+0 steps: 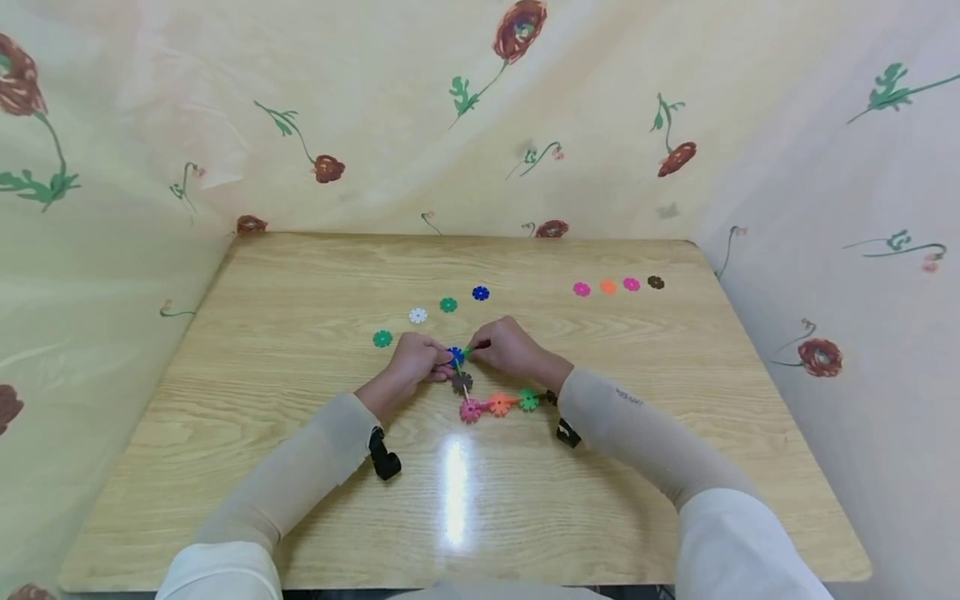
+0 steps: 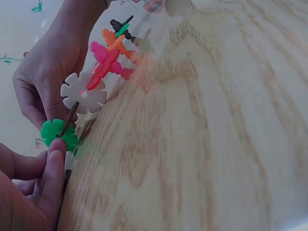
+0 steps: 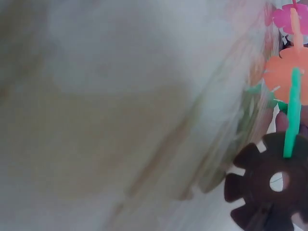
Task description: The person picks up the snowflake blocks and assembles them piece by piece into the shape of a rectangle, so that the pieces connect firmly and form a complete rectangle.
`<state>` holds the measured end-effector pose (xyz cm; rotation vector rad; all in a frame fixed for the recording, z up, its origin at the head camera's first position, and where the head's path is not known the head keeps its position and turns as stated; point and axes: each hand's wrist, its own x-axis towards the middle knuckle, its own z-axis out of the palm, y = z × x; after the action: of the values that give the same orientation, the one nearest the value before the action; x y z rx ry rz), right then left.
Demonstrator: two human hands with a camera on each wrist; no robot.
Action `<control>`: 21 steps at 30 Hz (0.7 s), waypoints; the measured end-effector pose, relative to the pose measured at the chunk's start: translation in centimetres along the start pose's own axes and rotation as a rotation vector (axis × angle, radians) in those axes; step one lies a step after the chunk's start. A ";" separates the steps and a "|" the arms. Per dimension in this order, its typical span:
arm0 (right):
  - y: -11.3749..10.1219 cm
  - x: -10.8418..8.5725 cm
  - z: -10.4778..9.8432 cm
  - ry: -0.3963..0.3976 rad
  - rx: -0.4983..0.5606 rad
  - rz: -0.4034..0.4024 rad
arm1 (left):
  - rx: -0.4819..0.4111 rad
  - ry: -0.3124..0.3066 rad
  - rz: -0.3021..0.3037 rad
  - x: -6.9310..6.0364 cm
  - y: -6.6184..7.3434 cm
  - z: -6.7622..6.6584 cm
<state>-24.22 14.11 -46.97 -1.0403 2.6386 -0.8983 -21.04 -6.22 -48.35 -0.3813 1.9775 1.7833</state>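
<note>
A chain of slotted plastic flower discs bends across the table. My left hand (image 1: 414,361) pinches the blue disc (image 1: 455,357) at the chain's upper end. Just across from it, my right hand (image 1: 510,348) holds a green disc (image 1: 471,350), seen edge-on, against the blue one. Below them follow a dark disc (image 1: 462,382), a pink disc (image 1: 470,410), an orange disc (image 1: 499,404) and another green disc (image 1: 528,400). A white disc (image 2: 83,93) shows between dark and pink in the left wrist view. Close up in the right wrist view is a black disc (image 3: 269,185) at the chain's other end.
Loose discs lie flat beyond my hands: a green one (image 1: 382,338), a white one (image 1: 417,315), a second green (image 1: 448,305) and a blue (image 1: 481,292). Farther right lie two pink, an orange (image 1: 608,287) and a brown disc (image 1: 656,282). Flowered cloth (image 1: 405,100) surrounds the wooden table (image 1: 300,292).
</note>
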 end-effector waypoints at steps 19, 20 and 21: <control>2.8 5.6 -6.2 -0.251 -0.252 0.267 | 0.001 0.015 0.050 0.1 0.2 0.0; 3.2 6.0 -6.2 -0.236 -0.258 0.285 | 0.007 0.013 0.048 0.0 0.1 0.1; 3.7 6.4 -6.2 -0.227 -0.269 0.297 | 0.011 0.010 0.044 0.0 0.0 0.2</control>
<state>-33.26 14.86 -43.76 -0.7194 2.6661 -0.3501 -21.00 -6.02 -48.31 -0.3457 2.0162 1.8004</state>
